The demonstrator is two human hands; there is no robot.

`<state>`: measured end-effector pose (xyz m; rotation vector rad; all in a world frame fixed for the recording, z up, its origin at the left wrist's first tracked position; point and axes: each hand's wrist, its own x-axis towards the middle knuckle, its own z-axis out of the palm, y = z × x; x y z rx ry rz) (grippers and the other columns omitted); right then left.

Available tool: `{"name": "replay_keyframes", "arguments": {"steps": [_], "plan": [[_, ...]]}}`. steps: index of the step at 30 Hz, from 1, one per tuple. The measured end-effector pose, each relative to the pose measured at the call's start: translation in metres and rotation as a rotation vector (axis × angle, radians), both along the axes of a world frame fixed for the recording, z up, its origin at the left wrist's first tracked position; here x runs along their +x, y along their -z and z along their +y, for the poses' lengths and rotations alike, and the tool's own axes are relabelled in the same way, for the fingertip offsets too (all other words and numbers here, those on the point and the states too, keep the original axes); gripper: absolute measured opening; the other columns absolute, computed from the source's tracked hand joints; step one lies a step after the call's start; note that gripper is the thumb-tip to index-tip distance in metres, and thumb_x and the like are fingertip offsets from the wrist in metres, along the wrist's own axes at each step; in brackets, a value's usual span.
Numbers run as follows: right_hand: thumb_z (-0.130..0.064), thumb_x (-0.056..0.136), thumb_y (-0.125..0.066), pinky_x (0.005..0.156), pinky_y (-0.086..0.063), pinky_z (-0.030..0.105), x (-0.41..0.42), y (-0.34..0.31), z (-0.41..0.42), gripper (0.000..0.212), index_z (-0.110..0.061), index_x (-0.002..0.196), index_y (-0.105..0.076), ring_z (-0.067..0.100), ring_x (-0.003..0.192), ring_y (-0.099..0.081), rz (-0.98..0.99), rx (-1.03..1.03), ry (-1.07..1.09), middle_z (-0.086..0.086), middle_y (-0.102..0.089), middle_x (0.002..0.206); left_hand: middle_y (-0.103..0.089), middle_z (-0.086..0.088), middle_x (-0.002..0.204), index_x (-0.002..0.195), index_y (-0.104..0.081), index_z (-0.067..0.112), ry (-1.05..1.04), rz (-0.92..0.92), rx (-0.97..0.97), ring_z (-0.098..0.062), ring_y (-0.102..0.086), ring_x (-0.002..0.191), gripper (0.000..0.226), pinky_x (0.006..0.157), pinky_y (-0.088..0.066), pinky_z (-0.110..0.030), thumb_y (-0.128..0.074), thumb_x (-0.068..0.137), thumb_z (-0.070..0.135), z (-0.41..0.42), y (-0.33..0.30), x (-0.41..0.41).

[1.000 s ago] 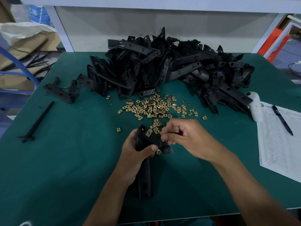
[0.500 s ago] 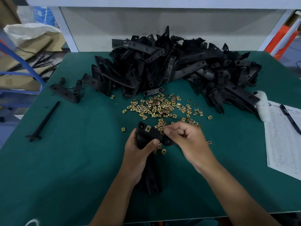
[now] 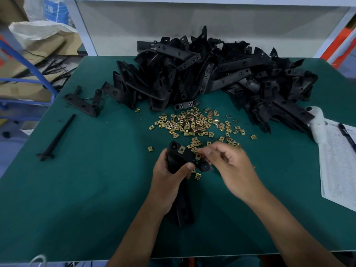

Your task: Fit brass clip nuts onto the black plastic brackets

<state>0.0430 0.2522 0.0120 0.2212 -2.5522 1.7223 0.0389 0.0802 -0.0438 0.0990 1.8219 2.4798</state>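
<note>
Two hands (image 3: pixel 167 178), matte bracket (image 3: pixel 181 157), shiny nuts (image 3: pixel 190 123)

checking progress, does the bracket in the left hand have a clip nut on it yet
Yes: one brass clip nut sits on the bracket gripped by the left hand. The right hand pinches at its edge.

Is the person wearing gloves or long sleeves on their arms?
No. Both hands, the left hand and the right hand, are bare, with no gloves. The forearms are bare too: no sleeves, watch, rings or bracelets show anywhere in view.
</note>
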Motion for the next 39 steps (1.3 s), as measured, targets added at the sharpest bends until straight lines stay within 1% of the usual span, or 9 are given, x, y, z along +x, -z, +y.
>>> {"name": "replay_keyframes", "arguments": {"steps": [4, 10, 12, 16, 19, 25, 32, 36, 39], "plan": [[-0.044, 0.092, -0.06, 0.073, -0.049, 0.014, 0.01, 0.012, -0.011, 0.028, -0.024, 0.103, -0.074, 0.004, 0.088, -0.069, -0.032, -0.118, 0.032, -0.014, -0.074, 0.093, -0.065, 0.001, 0.077, 0.093, -0.063, 0.022, -0.082, -0.021, -0.055, -0.011, -0.059, 0.069, 0.03, 0.063, -0.05, -0.021, -0.081, 0.075, 0.037, 0.001, -0.001, 0.001], [-0.042, 0.083, -0.076, 0.088, -0.053, 0.028, 0.012, 0.012, -0.014, 0.031, -0.037, 0.113, -0.069, 0.009, 0.103, -0.068, -0.09, -0.105, -0.013, -0.015, -0.073, 0.107, -0.072, 0.003, 0.093, 0.098, -0.066, 0.029, -0.111, -0.028, -0.039, -0.012, -0.068, 0.086, 0.028, 0.075, -0.054, -0.025, -0.08, 0.077, 0.041, 0.003, -0.001, 0.001], [-0.031, 0.088, -0.076, 0.084, -0.051, 0.024, 0.012, 0.01, -0.008, 0.028, -0.042, 0.113, -0.068, 0.005, 0.099, -0.067, -0.07, -0.055, 0.012, -0.018, -0.072, 0.107, -0.073, 0.0, 0.103, 0.107, -0.066, 0.029, -0.084, -0.011, -0.047, -0.015, -0.069, 0.096, 0.032, 0.082, -0.054, -0.028, -0.078, 0.08, 0.042, 0.003, -0.001, 0.002], [-0.025, 0.089, -0.076, 0.069, -0.043, 0.01, 0.021, -0.003, 0.012, 0.028, -0.043, 0.11, -0.07, 0.002, 0.078, -0.062, 0.011, -0.015, 0.075, -0.022, -0.07, 0.089, -0.071, 0.005, 0.121, 0.13, -0.059, 0.035, -0.033, 0.119, -0.086, -0.013, -0.066, 0.113, 0.047, 0.09, -0.051, -0.019, -0.074, 0.085, 0.035, -0.001, -0.01, 0.005], [-0.031, 0.087, -0.075, 0.073, -0.047, 0.012, 0.035, -0.018, 0.032, 0.027, -0.042, 0.111, -0.07, 0.004, 0.083, -0.067, 0.063, 0.037, 0.087, -0.02, -0.073, 0.095, -0.069, 0.015, 0.116, 0.121, -0.062, 0.05, 0.035, 0.262, -0.274, -0.007, -0.066, 0.108, 0.038, 0.086, -0.051, -0.017, -0.071, 0.085, 0.039, 0.0, -0.03, 0.004], [-0.027, 0.087, -0.074, 0.077, -0.049, 0.014, 0.08, -0.038, 0.086, 0.024, -0.036, 0.108, -0.07, 0.007, 0.088, -0.069, 0.079, -0.011, 0.223, -0.012, -0.073, 0.097, -0.068, 0.026, 0.106, 0.104, -0.065, 0.047, 0.205, 0.49, -0.514, 0.003, -0.064, 0.101, 0.03, 0.082, -0.043, -0.004, -0.076, 0.079, 0.035, 0.053, -0.064, 0.008], [-0.024, 0.09, -0.075, 0.084, -0.054, 0.025, 0.158, -0.046, 0.156, 0.02, -0.033, 0.107, -0.07, 0.014, 0.092, -0.069, 0.053, 0.016, 0.527, -0.005, -0.073, 0.1, -0.068, 0.03, 0.105, 0.1, -0.064, 0.043, 0.449, 0.629, -0.444, 0.005, -0.064, 0.1, 0.021, 0.08, -0.045, -0.007, -0.074, 0.082, 0.04, 0.156, -0.075, 0.036], [-0.021, 0.088, -0.072, 0.07, -0.052, 0.023, 0.209, -0.049, 0.185, 0.02, -0.033, 0.104, -0.072, 0.012, 0.076, -0.065, 0.069, -0.003, 0.743, -0.004, -0.072, 0.089, -0.067, 0.025, 0.101, 0.102, -0.061, 0.038, 0.591, 0.664, -0.464, 0.002, -0.063, 0.1, 0.026, 0.084, -0.045, -0.013, -0.078, 0.082, 0.036, 0.215, -0.07, 0.066], [-0.034, 0.083, -0.07, 0.068, -0.05, 0.017, 0.24, -0.056, 0.2, 0.027, -0.034, 0.11, -0.071, 0.008, 0.075, -0.064, 0.068, 0.022, 0.876, -0.003, -0.072, 0.088, -0.066, 0.022, 0.102, 0.104, -0.058, 0.038, 0.677, 0.713, -0.459, -0.004, -0.063, 0.101, 0.031, 0.089, -0.05, -0.028, -0.08, 0.083, 0.035, 0.248, -0.072, 0.086]]}}
